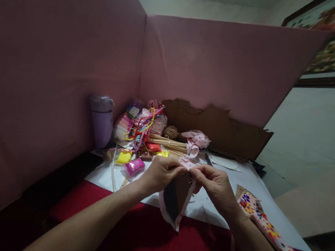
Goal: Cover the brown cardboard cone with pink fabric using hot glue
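Both hands pinch the top of a fabric-edged cardboard piece [183,187], which hangs between them above the table's front edge. Its inner face is part brown, part dark blue, and a pale strip with pink dots runs around its border to a pointed lower tip. My left hand [163,173] presses thumb and fingers together on the upper left edge. Close beside it, my right hand [216,186] grips the dotted cloth at the upper right; its lower fingers are partly behind the piece. A decorated strip with flower shapes [265,223] lies beside my right forearm.
Behind the hands lie bamboo sticks [169,143], a twine ball [170,132], crumpled dotted cloth [197,138], and yellow [124,157] and magenta [134,167] packets. A purple tumbler [101,123] stands left. Torn cardboard [213,127] leans against the pink partition [219,62].
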Tool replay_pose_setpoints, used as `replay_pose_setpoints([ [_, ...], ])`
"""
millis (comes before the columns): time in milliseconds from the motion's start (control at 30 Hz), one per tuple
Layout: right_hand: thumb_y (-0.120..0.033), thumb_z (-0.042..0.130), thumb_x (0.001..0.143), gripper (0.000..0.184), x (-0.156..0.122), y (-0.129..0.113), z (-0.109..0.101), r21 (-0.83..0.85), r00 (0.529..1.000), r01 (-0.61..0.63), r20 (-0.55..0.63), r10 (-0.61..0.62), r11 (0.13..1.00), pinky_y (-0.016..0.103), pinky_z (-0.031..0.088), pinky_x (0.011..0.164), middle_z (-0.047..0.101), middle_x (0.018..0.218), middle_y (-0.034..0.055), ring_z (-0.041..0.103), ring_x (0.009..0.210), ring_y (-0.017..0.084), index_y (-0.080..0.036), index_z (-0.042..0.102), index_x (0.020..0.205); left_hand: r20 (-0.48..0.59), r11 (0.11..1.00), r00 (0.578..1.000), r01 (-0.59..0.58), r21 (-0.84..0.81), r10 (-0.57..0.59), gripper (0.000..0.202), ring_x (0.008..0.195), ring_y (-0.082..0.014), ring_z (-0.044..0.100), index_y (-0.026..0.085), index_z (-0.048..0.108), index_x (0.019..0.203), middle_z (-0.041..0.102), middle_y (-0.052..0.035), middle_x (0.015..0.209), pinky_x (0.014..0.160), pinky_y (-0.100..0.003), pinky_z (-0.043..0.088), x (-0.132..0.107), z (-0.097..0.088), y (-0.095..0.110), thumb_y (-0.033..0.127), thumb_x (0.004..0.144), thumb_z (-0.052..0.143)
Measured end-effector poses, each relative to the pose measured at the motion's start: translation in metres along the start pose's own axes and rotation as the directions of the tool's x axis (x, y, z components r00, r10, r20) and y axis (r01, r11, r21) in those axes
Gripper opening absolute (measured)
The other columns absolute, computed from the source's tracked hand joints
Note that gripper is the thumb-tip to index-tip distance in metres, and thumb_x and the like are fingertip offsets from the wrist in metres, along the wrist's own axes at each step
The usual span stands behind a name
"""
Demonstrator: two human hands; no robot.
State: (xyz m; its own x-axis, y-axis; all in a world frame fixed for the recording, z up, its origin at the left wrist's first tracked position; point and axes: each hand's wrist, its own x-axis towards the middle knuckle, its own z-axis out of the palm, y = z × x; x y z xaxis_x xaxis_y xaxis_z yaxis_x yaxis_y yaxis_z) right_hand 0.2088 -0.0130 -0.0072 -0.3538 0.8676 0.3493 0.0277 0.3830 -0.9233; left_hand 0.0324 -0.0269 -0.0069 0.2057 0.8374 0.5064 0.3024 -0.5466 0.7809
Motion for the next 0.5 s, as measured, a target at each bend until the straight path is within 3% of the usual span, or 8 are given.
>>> replay_pose_setpoints([
  [100, -0.045, 0.067, 0.073, 0.031, 0.0011, -0.0006, 0.0006, -0.008, 1.000, -0.001, -0.025, 0.000, 1.000, 0.022, 0.045, 0.042, 0.058, 0.054, -0.0001, 0.052, 0.045, 0.010, -0.014, 0.065, 0.068, -0.027, 0.999, 1.000, -0.010, 0.052, 0.011, 0.023, 0.065, -0.0166, 0.059, 0.016, 0.074, 0.080, 0.071, -0.0061, 0.074, 0.059, -0.025, 0.041, -0.0017, 0.0008, 0.0010, 0.031, 0.080, 0.057],
  [367, -0.043, 0.064, 0.077, 0.030, 0.0042, -0.0003, -0.0006, -0.012, 0.998, 0.056, -0.024, -0.056, 0.998, 0.023, 0.044, 0.042, 0.056, 0.053, -0.0012, 0.052, 0.045, 0.010, -0.014, 0.064, 0.071, -0.067, 0.998, 0.998, -0.005, 0.063, 0.010, 0.021, 0.065, -0.0178, 0.061, 0.019, 0.075, 0.079, 0.072, -0.0056, 0.074, 0.059, -0.025, 0.041, -0.0026, -0.0021, 0.0086, 0.035, 0.077, 0.062],
  [433, -0.042, 0.065, 0.076, 0.029, 0.0043, -0.0005, -0.0011, 0.023, 0.998, 0.061, -0.010, -0.061, 0.998, 0.022, 0.044, 0.041, 0.057, 0.054, -0.0016, 0.052, 0.044, 0.010, -0.014, 0.064, 0.070, -0.060, 0.999, 0.998, 0.035, -0.014, -0.035, 0.025, 0.062, -0.0172, 0.059, 0.018, 0.075, 0.074, 0.070, -0.0050, 0.068, 0.056, -0.025, 0.040, -0.0024, -0.0045, 0.0101, 0.041, 0.074, 0.064],
  [500, -0.041, 0.067, 0.075, 0.027, 0.0036, -0.0005, -0.0015, 0.090, 0.998, 0.059, 0.027, -0.061, 0.994, 0.021, 0.045, 0.040, 0.057, 0.054, -0.0019, 0.053, 0.043, 0.009, -0.014, 0.064, 0.071, 0.012, 0.964, 0.988, 0.153, -0.219, -0.154, 0.041, 0.056, -0.0164, 0.056, 0.014, 0.073, 0.067, 0.066, -0.0057, 0.060, 0.053, -0.025, 0.038, -0.0011, -0.0075, 0.0095, 0.051, 0.076, 0.058],
])
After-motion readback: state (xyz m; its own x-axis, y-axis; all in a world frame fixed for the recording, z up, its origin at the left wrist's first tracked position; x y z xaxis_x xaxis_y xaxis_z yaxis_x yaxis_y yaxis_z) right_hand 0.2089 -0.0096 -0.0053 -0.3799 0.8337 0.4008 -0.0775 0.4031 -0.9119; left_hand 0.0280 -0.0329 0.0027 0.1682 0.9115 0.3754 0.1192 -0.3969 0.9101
